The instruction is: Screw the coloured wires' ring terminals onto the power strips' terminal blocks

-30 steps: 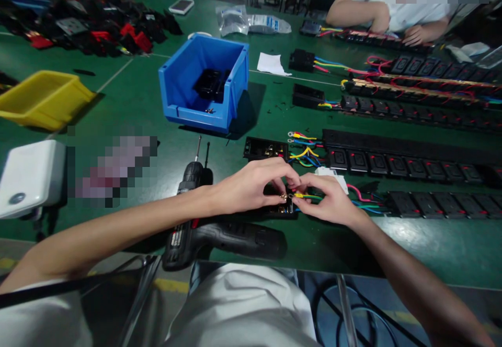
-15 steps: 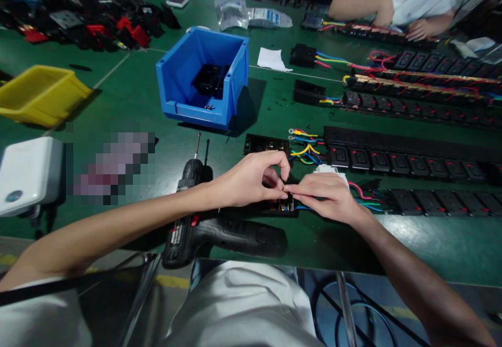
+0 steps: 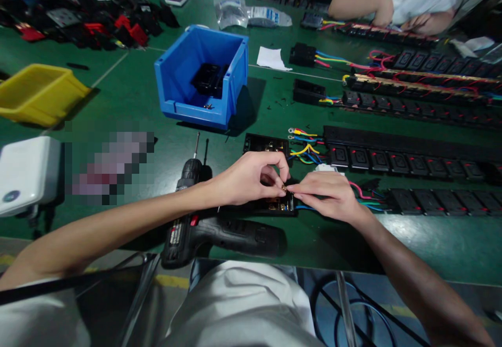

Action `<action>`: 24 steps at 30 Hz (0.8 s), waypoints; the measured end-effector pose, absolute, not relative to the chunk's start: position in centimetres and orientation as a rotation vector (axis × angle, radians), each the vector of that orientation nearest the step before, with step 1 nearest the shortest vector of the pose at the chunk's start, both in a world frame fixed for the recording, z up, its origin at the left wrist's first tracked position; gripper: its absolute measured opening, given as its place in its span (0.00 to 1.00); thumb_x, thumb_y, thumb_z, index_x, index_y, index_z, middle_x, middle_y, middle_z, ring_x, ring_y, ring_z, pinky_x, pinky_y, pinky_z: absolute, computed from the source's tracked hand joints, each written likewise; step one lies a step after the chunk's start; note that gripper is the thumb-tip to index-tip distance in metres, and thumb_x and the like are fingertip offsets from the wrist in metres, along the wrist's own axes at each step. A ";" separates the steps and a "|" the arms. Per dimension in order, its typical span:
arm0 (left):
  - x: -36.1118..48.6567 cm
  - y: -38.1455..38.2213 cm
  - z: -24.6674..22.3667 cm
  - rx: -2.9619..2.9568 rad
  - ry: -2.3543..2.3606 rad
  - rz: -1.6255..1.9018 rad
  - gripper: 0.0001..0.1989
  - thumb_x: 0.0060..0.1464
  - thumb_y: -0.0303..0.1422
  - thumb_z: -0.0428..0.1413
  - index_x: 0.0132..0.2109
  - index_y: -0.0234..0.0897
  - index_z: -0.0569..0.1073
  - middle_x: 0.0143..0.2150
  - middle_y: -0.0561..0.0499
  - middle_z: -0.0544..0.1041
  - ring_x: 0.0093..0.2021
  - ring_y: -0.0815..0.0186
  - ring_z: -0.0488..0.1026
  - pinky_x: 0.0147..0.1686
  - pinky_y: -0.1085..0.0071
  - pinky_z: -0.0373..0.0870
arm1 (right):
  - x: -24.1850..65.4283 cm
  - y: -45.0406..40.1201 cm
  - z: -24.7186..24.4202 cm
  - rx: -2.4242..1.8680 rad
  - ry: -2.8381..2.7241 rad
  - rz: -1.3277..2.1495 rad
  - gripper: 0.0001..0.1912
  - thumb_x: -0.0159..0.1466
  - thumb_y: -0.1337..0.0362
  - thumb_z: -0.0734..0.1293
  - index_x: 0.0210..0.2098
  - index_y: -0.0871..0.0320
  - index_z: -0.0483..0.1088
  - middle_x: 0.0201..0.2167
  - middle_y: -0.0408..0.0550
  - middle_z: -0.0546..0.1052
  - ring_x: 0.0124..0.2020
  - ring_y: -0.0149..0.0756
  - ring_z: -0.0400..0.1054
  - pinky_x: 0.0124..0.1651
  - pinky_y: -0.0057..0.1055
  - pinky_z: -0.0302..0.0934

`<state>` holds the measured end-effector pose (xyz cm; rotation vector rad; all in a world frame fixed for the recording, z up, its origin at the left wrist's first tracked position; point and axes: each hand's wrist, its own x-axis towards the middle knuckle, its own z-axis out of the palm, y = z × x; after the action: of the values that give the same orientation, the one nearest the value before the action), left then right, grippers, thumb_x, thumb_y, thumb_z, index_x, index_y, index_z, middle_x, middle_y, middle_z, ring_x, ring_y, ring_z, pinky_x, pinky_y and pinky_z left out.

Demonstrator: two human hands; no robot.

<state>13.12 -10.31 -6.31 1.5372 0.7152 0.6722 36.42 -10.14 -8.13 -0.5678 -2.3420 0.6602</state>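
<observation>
Thumb and index finger of my left hand [image 3: 251, 182] pinch a small brass-coloured piece [image 3: 284, 187], too small to name. My right hand [image 3: 331, 192] meets it from the right with fingertips pressed together; whatever they hold is hidden. Both hands are over an open black plastic housing [image 3: 280, 212] with brass contacts inside, partly covered by my fingers. Blue wire [image 3: 304, 208] runs from it under my right hand towards a black socket strip [image 3: 443, 201]. A second black housing [image 3: 254, 142] lies just beyond my left hand. Beneath my left forearm lies a black cordless screwdriver [image 3: 235, 234].
A blue bin [image 3: 167, 107] with black parts stands ahead, a yellow bin [image 3: 47, 116] at left. More wired socket strips [image 3: 392, 101] lie at right. A white device [image 3: 29, 174] is at the left edge. Co-workers' hands [image 3: 421, 22] work across the green table [image 3: 129, 90].
My fingertips have shifted very slightly around the small brass-coloured piece. Across the table, a co-worker's hand has moved a little. Otherwise things lie as before.
</observation>
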 end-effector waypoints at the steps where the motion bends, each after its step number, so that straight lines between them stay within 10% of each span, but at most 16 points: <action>1: 13.1 -10.3 -6.3 1.545 0.715 0.664 0.11 0.49 0.25 0.62 0.36 0.33 0.66 0.33 0.53 0.74 0.34 0.70 0.77 0.37 0.72 0.76 | 36.4 -10.2 -8.0 -0.594 -2.334 0.661 0.11 0.62 0.66 0.67 0.44 0.54 0.75 0.31 0.45 0.78 0.31 0.27 0.71 0.35 0.25 0.63; 24: 12.8 -9.8 -6.0 2.289 0.699 0.488 0.05 0.53 0.23 0.56 0.36 0.35 0.70 0.35 0.54 0.72 0.37 0.69 0.68 0.37 0.75 0.60 | 37.8 -9.6 -5.2 -1.329 -2.113 1.664 0.20 0.61 0.50 0.67 0.30 0.64 0.73 0.17 0.41 0.68 0.15 0.20 0.56 0.17 0.18 0.49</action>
<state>12.80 -9.75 -5.99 2.2886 0.6987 0.4881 37.84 -9.58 -5.21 -1.3285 -2.1133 1.6640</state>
